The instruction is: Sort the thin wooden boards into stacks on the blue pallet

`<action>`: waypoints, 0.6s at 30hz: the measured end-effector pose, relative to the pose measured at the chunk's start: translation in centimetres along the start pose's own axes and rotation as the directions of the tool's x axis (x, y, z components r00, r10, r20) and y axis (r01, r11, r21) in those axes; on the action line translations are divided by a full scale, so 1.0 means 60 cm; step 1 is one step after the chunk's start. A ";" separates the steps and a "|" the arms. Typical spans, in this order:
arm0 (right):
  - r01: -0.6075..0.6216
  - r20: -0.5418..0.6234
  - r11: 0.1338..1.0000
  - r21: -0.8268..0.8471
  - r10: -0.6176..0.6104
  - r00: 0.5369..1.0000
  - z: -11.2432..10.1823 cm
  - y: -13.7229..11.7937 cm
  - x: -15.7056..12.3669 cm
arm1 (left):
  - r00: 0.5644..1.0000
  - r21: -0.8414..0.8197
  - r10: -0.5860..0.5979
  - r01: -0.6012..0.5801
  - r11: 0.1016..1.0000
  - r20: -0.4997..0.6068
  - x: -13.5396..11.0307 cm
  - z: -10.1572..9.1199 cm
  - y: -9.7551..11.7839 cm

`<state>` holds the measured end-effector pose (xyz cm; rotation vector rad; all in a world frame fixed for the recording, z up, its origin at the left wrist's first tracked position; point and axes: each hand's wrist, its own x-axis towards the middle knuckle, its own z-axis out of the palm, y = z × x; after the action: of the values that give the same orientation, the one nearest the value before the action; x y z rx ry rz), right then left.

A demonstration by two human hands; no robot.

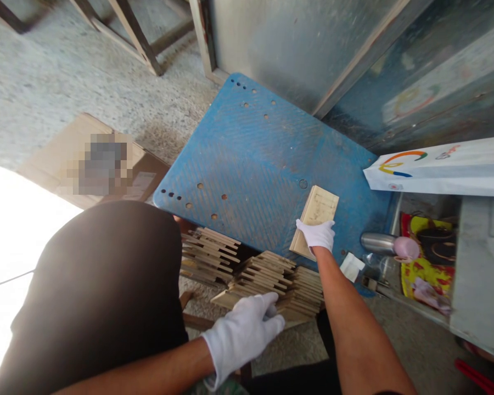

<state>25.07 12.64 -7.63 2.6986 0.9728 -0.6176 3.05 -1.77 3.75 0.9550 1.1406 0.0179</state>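
Observation:
My right hand (pixel 319 236), in a white glove, lies across a short stack of thin pale wooden boards (pixel 321 204) on the blue plastic tabletop (pixel 247 164), thumb and fingers at its opposite edges. Closer to me, my left hand (pixel 247 332), also in a white glove, hovers beside staggered piles of similar boards (pixel 263 274) below the table's near edge. Its fingers are stretched forward with the thumb apart, and I see nothing in them. Whether its fingertips touch the pile I cannot tell.
To the right are a steel flask (pixel 377 242) with a pink lid, a scrap of white paper (pixel 352 267), a long white bag (pixel 440 167) and an open drawer (pixel 422 315) of odds and ends. A cardboard box (pixel 66 145) sits on the floor at left. Metal panels (pixel 280 44) border the far side.

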 end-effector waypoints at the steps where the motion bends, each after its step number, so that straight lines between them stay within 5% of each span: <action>1: 0.000 0.004 1.000 0.000 0.000 1.000 0.001 0.001 0.001 | 1.000 -0.004 -0.001 0.001 1.000 0.006 0.000 0.000 0.000; 12: 0.024 0.006 1.000 -0.008 -0.024 1.000 -0.001 0.002 0.001 | 1.000 0.009 -0.018 0.018 1.000 0.015 0.004 0.008 -0.008; 18: 0.071 -0.058 0.997 0.037 -0.069 0.996 -0.027 0.015 -0.030 | 0.999 0.162 -0.014 0.006 0.987 0.049 -0.014 -0.010 0.020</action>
<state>24.91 11.46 -5.34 2.7404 1.0851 -0.5818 2.73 -1.04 5.10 1.0875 1.1125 -0.1077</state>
